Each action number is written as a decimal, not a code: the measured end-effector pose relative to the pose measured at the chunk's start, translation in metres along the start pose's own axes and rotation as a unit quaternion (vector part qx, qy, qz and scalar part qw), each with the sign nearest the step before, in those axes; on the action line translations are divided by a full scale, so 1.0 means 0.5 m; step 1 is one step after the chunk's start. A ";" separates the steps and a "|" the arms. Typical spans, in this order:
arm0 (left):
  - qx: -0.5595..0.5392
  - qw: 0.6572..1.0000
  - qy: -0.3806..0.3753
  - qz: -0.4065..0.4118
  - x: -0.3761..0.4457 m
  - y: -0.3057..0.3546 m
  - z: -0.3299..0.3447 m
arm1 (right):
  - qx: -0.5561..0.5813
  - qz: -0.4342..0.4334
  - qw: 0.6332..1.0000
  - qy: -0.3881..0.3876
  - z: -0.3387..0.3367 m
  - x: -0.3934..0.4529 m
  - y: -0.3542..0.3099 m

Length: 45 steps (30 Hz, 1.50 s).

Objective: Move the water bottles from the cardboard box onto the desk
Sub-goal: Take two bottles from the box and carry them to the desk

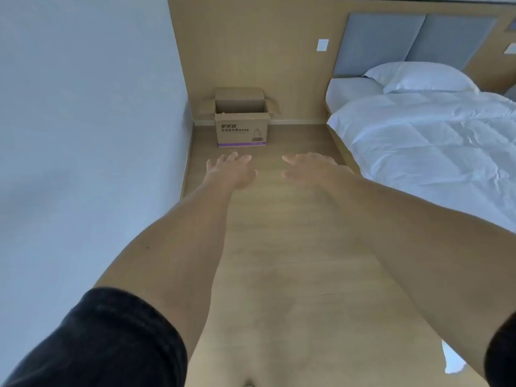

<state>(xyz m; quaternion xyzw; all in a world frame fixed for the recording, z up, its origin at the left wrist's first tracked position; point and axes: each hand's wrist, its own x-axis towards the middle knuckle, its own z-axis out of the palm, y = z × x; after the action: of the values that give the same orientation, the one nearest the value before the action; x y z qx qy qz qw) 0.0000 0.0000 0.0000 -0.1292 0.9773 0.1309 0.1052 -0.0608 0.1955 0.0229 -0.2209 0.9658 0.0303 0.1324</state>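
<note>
Open cardboard box [241, 129] against wall

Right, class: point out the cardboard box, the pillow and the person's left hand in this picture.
cardboard box [241, 132]: head view, on its printed front wall.
pillow [424, 76]: head view, on the middle of its white top.
left hand [233, 171]: head view, on the back of the hand.

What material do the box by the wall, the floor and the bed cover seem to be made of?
Box: brown cardboard, matte, with folded flaps and printed text. Floor: probably wood or laminate, light, faintly grained, low sheen. Bed cover: soft white fabric, likely a padded duvet, judging by its wrinkles.
</note>
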 end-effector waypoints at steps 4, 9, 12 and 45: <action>0.008 1.000 -0.019 -0.012 0.062 -0.021 -0.004 | 0.003 0.012 1.000 -0.017 -0.009 0.067 -0.002; 0.007 1.000 -0.018 -0.020 0.169 -0.024 -0.021 | 0.019 0.002 1.000 -0.022 -0.021 0.173 0.012; 0.011 1.000 -0.010 -0.024 0.243 -0.013 -0.035 | 0.024 -0.002 1.000 -0.020 -0.036 0.251 0.027; -0.016 1.000 -0.018 -0.005 1.267 -0.122 -0.239 | 0.032 -0.002 0.998 -0.056 -0.244 1.268 0.084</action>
<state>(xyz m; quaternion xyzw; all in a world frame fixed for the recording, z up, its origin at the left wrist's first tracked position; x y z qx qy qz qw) -0.6016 -0.2330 -0.0530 -0.1335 0.9723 0.1483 0.1216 -0.6587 -0.0465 -0.0301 -0.2168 0.9568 0.0116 0.1935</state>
